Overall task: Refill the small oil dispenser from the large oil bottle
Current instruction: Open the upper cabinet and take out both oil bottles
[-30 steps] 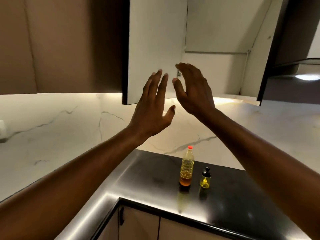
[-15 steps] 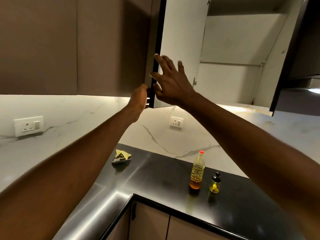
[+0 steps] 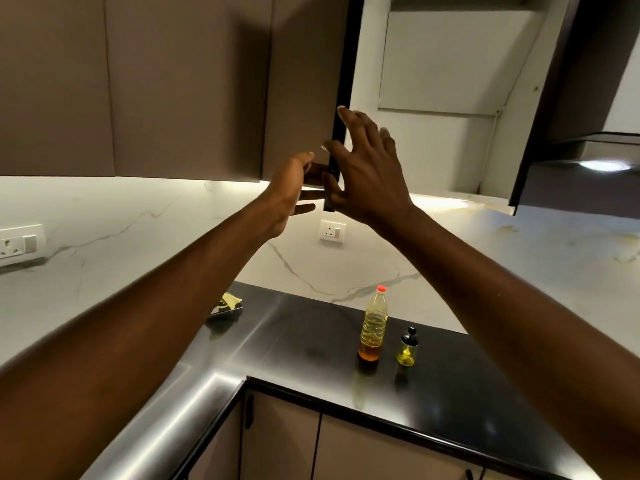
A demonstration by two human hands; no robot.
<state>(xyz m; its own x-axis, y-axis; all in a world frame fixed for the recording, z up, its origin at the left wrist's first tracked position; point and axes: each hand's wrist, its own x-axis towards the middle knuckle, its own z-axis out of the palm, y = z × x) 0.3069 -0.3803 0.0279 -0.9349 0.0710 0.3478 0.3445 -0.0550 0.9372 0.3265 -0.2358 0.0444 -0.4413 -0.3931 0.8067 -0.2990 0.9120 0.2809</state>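
Black counter (image 3: 460, 396): large oil bottle (image 3: 373, 327) and small oil dispenser (image 3: 408, 348) stand upright toward its rear edge. Our left hand (image 3: 291, 181) and right hand (image 3: 367, 174), spread and empty, meet the cabinet door (image 3: 304, 81) well above them; the right arm is nearer.

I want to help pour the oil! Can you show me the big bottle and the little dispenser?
big oil bottle (image 3: 373, 327): head view, on its clear ribbed body.
little oil dispenser (image 3: 407, 353): head view, on its glass base holding yellow oil.
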